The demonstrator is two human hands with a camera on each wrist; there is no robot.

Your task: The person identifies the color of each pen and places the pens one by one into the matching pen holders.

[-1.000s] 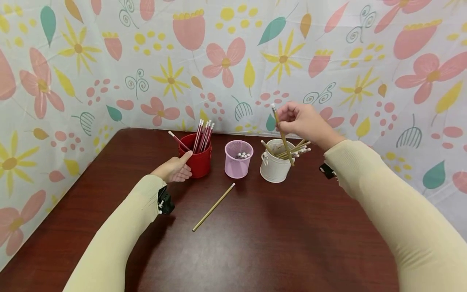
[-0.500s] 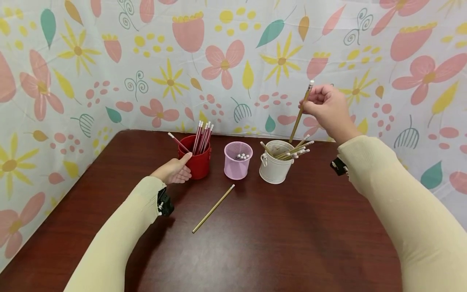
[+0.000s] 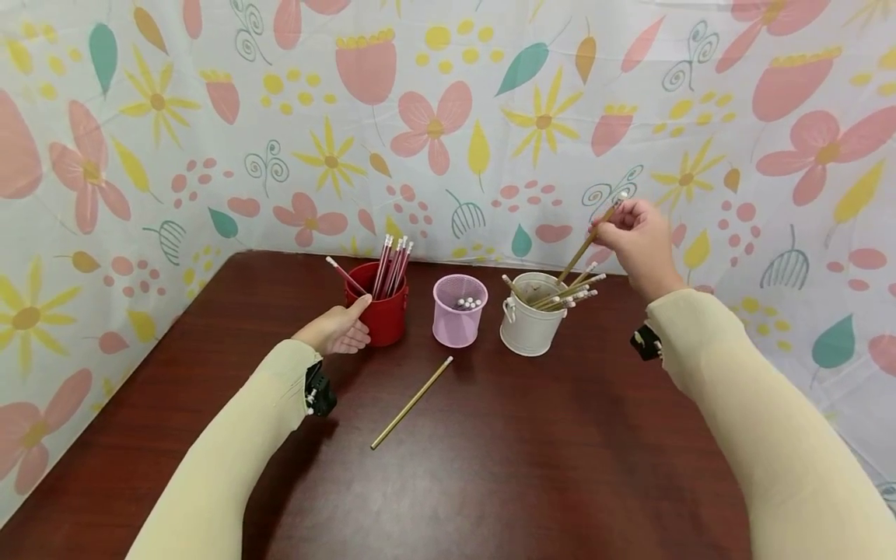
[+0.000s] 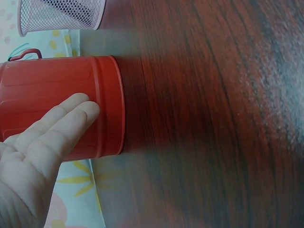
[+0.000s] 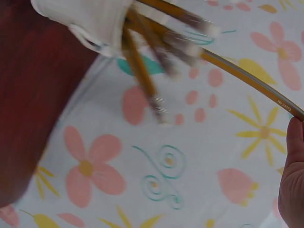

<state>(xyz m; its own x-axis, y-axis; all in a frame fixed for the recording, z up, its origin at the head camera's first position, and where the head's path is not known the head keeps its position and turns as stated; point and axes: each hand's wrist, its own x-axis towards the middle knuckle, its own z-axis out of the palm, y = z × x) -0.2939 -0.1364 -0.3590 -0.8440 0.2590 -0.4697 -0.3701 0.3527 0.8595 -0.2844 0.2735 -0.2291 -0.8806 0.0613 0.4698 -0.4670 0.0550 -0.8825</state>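
Observation:
My right hand [image 3: 640, 241] pinches a gold-coloured pencil [image 3: 586, 243] near its white eraser end, which points up to the right. The pencil's lower end slants down to the back right rim of the white bucket [image 3: 528, 330]. Several gold pencils [image 5: 137, 76] lean out of that bucket, erasers outward. On the left, my left hand [image 3: 334, 328] rests against the red bucket [image 3: 386, 323], its thumb up at the rim. In the left wrist view its fingers [image 4: 61, 130] lie straight along the bucket's side. Dark red pencils [image 3: 392, 268] stand in the red bucket, one leaning left.
Between the two buckets stands a pink mesh cup [image 3: 455, 323] with several white-ended pencils low inside. A single gold pencil [image 3: 411, 403] lies diagonally on the dark wooden table [image 3: 532, 467] in front. A flowered cloth [image 3: 434, 187] hangs behind the table.
My right hand lifted the gold pencil away from the white bucket's front to its back right, then lowered it toward the rim. The left hand stayed at the red bucket.

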